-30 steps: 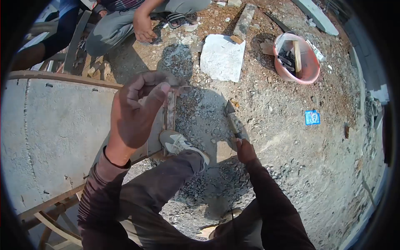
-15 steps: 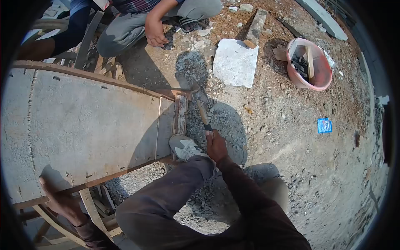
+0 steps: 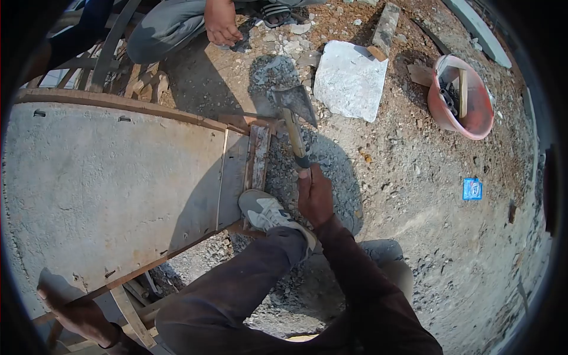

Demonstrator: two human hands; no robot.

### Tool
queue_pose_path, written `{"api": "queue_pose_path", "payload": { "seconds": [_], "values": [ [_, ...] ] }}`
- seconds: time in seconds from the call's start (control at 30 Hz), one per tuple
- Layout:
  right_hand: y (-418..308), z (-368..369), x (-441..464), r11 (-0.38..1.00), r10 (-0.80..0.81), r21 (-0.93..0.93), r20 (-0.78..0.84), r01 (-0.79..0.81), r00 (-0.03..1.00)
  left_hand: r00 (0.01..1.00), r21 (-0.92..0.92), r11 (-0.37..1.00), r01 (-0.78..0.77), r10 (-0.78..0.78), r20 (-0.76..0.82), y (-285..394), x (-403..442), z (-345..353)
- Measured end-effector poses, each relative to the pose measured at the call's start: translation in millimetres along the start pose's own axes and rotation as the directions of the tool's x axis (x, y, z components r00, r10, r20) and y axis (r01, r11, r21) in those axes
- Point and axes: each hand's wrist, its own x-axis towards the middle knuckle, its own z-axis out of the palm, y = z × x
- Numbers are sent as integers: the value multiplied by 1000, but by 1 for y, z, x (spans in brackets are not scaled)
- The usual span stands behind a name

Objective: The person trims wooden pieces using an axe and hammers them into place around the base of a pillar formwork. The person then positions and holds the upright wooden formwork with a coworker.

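Note:
My right hand [image 3: 316, 194] is closed round the dark grip of a wooden-handled hammer [image 3: 296, 137]. The hammer's head end is beside the corner of a wood-edged panel [image 3: 136, 183], near a short upright strip of wood [image 3: 258, 157]. At the lower left, my left hand [image 3: 80, 316] rests at the panel's lower edge; its thumb sticks up against the grey surface and the other fingers are mostly hidden. My shoe [image 3: 266, 212] touches the panel's right end.
A person's hand [image 3: 222, 25] hangs over the ground at the top. A white slab [image 3: 350, 80], a wood block [image 3: 384, 32], a pink bucket [image 3: 478, 112] with wood and dark pieces, and a blue packet [image 3: 472, 189] lie to the right.
My left hand has dropped from above the panel to its lower left edge. The hammer has swung left and up from the gravel to the panel's corner. The view has shifted.

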Motion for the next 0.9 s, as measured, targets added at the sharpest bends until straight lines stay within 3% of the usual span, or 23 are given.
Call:
{"api": "queue_pose_path", "payload": {
  "seconds": [0.03,0.07,0.13,0.17,0.2,0.27,0.33,0.4,0.43,0.5,0.53,0.6,0.63,0.67,0.7,0.8,0.9],
  "values": [
    [-20,-9,0,991,-72,108,-73,80,995,992,150,980,-129,130,2,-1,-2,1],
    [-28,-12,-1,964,-133,210,-154,163,979,924,428,822,-375,371,96,-3,-5,-1],
    [-2,-1,-8,962,-142,216,-126,166,982,858,513,698,-499,481,181,-9,-6,-5],
    [15,6,-10,961,-152,215,-118,174,981,911,367,835,-409,395,116,-14,-6,-5],
    [37,17,-12,999,-34,42,-15,35,999,960,235,931,-278,270,68,-11,-6,-5],
    [71,38,-4,925,235,-330,107,-188,966,1000,-37,999,19,-19,-13,4,-4,2],
    [46,19,2,973,178,-168,94,-160,980,983,-204,964,173,-182,-24,7,-2,4],
    [1,-7,2,997,78,19,28,-78,997,983,-249,953,174,-181,-7,-3,3,-3],
    [-11,-15,3,979,-35,199,-65,47,997,984,-271,947,171,-178,-1,-5,2,-4],
    [-24,-22,2,807,-187,494,-306,323,933,989,-296,943,149,-150,19,0,0,0],
    [-19,-13,8,666,-315,531,-437,524,843,991,-310,941,136,-134,29,1,0,1],
    [39,16,-15,859,-144,458,-210,228,967,993,-315,941,119,-112,39,-2,-1,-1],
    [69,30,-15,973,-50,221,-65,64,997,993,-310,944,115,-108,38,-4,-3,-2],
    [97,45,-13,995,88,-53,46,-86,995,993,-285,951,118,-114,29,-6,-2,-5],
    [107,55,-2,926,241,-323,102,-197,965,994,-288,951,111,-111,17,-7,2,-2],
    [34,14,17,967,129,-227,58,-113,990,994,-273,956,109,-108,19,-7,4,-3],
    [-25,-25,8,950,-206,188,-213,247,955,996,-223,971,89,-85,26,1,-3,2]
  ]
}}
